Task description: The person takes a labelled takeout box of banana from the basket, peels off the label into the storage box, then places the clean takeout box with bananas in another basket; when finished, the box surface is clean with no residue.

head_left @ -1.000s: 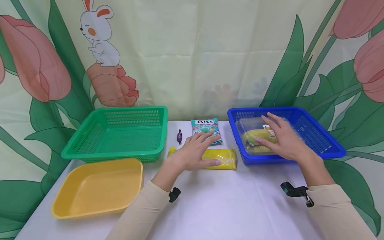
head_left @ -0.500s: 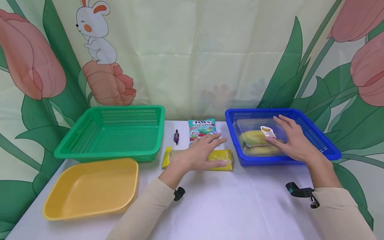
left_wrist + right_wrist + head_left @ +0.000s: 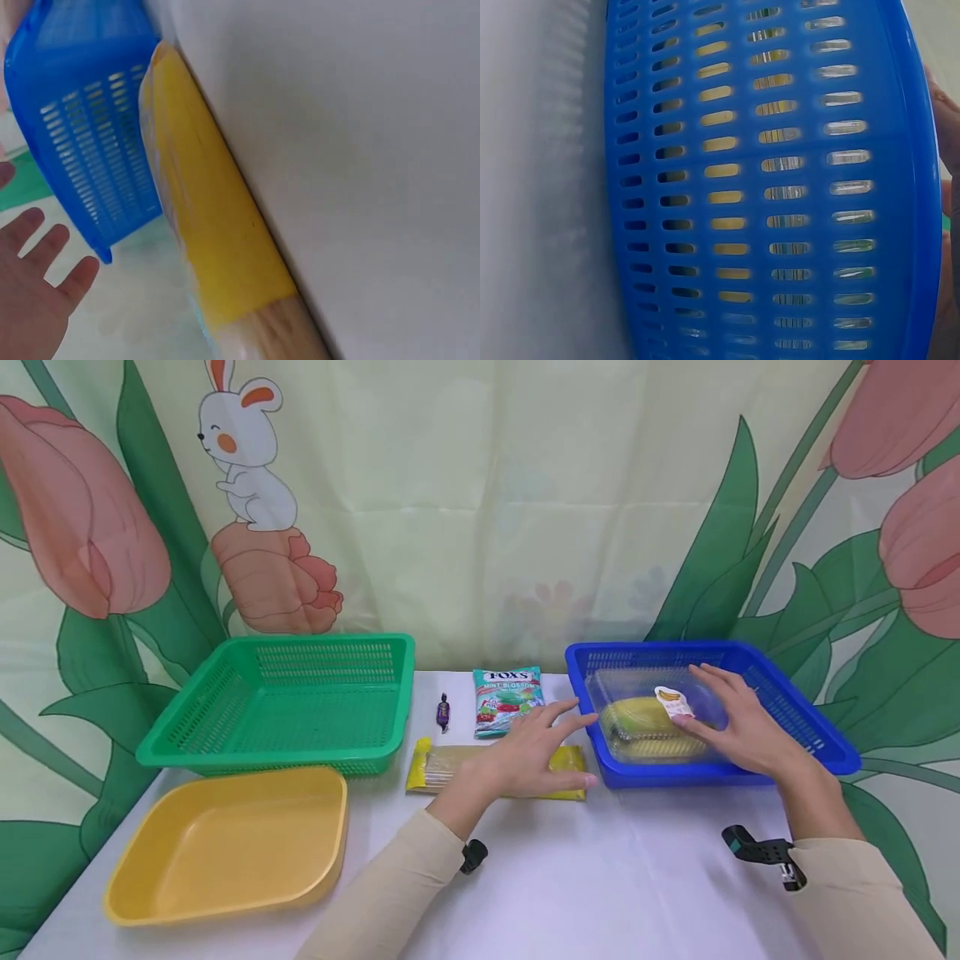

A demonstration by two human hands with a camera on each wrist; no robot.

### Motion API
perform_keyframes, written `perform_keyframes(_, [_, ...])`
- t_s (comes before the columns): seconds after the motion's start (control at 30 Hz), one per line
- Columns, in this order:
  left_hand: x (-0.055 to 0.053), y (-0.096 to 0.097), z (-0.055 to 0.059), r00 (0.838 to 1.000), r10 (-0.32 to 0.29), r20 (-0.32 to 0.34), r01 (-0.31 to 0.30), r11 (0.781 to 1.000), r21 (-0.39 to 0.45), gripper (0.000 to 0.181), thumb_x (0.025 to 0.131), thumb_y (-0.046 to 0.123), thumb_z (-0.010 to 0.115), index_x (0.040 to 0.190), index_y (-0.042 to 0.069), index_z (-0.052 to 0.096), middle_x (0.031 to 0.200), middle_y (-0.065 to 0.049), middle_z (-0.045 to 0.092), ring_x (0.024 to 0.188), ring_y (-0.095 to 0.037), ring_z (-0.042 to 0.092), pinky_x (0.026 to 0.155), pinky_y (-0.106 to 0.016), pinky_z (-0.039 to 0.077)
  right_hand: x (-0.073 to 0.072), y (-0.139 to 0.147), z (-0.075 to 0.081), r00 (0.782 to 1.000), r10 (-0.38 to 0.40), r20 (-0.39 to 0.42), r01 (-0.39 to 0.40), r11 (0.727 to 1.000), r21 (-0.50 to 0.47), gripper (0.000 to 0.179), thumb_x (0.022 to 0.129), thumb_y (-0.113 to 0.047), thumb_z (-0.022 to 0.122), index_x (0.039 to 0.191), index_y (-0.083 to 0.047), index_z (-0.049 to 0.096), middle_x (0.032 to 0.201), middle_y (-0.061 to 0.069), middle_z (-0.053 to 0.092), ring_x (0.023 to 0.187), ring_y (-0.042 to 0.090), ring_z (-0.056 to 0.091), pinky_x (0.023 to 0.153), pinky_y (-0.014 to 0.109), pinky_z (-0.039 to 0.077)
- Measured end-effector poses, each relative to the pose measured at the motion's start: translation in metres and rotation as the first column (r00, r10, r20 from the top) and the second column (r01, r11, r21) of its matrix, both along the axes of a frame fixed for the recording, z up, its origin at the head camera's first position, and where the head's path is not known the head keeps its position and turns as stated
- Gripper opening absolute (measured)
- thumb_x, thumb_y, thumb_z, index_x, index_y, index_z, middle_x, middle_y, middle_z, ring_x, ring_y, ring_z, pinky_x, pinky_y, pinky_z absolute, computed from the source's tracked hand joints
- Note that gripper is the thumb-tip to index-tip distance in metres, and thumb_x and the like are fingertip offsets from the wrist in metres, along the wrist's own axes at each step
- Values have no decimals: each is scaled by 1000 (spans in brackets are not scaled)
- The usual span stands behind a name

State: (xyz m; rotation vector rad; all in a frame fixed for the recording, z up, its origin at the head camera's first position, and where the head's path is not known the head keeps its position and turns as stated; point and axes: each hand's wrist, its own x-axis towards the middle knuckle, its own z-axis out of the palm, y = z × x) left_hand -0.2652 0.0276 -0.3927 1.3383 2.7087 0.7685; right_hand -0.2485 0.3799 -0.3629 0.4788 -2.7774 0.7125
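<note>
My left hand [image 3: 528,756], fingers spread, hovers over the right part of a yellow-ended packet [image 3: 442,768] of thin pale sticks, its fingertips near the left rim of the blue basket [image 3: 637,772]. In the left wrist view that hand [image 3: 34,292] shows splayed fingers, apart from the packet [image 3: 210,202]. A lidded clear plastic box [image 3: 622,685] with yellow-green food and a banana-picture label lies in the basket. Over the box's right side is my right hand [image 3: 742,722], fingers extended and thumb at the label. In the right wrist view the basket wall [image 3: 742,157] hides most of this hand.
A green basket [image 3: 330,714] stands back left, with a yellow tray [image 3: 240,843] in front of it. Between the two baskets lie a purple-wrapped candy [image 3: 443,713] and a teal Fox's candy bag [image 3: 502,706]. A printed curtain [image 3: 450,510] hangs behind the white table [image 3: 600,877].
My left hand has moved right along the yellow packet, toward the blue basket. The right hand has shifted a little right across the clear box, uncovering more of its label.
</note>
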Motion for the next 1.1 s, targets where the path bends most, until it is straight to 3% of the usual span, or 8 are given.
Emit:
perform_keyframes(0.17, [-2, 11, -6, 1000, 6, -5, -6, 1000, 14, 83, 92, 70, 59, 162, 35, 30, 172, 0, 13, 157, -33, 20, 120, -66, 24, -2, 1, 0, 999, -25, 22, 25, 1000, 15, 85, 96, -35, 72, 163, -7, 26, 162, 32, 23, 147, 58, 17, 103, 84, 21])
perform_keyframes(0.4, [0, 18, -11, 997, 5, -75, -14, 994, -110, 84, 92, 78, 48, 162, 37, 26, 173, 1, 8, 157, -29, 17, 120, -67, 22, -2, 9, -2, 996, -40, 81, 37, 999, 35, 86, 96, -37, 71, 162, -6, 25, 159, 34, 28, 144, 59, 23, 103, 81, 24])
perform_keyframes(0.57, [-2, 23, -7, 997, 31, -77, -38, 996, -79, 77, 94, 78, 46, 157, 35, 37, 170, 1, 19, 155, -27, 20, 119, -63, 25, -1, 16, -3, 990, -77, 119, 69, 996, 63, 89, 95, -40, 71, 162, -5, 25, 160, 34, 24, 145, 58, 21, 104, 81, 23])
perform_keyframes(0.8, [-4, 33, -7, 996, 86, 2, -86, 995, -48, 65, 90, 82, 46, 140, 42, 52, 166, 5, 25, 153, -23, 22, 119, -64, 25, -1, 21, -2, 956, -154, 249, 125, 984, 127, 91, 97, -51, 64, 161, 0, 23, 162, 39, 8, 146, 63, 12, 102, 85, 21])
perform_keyframes(1.1, [-4, 40, -13, 993, 120, 3, -120, 993, -8, 53, 93, 76, 51, 132, 41, 56, 161, 1, 30, 145, -28, 31, 116, -62, 32, -5, 35, 6, 929, -84, 359, 40, 991, 129, 90, 94, -47, 71, 160, -1, 29, 161, 41, 12, 145, 66, 10, 102, 85, 19])
